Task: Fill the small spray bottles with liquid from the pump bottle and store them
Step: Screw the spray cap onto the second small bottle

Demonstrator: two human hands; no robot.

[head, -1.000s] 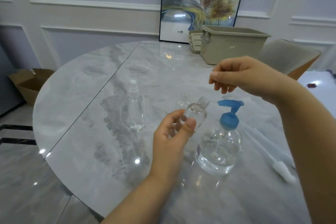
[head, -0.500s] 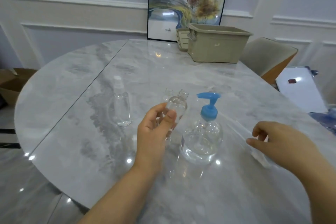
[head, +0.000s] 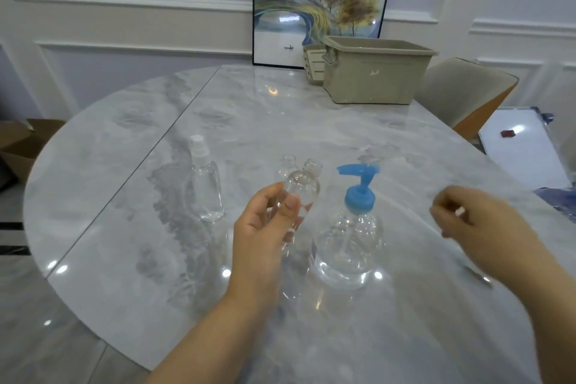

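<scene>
Though blurred, left hand wrapped round uncapped small bottle, right hand curled, contents unclear.

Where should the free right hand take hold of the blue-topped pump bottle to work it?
Probably by the blue pump head, from above and from the right. The pump bottle stands upright, its spout pointing left toward the open small bottle in the left hand. The right hand is open beside it, so that side is clear.
</scene>
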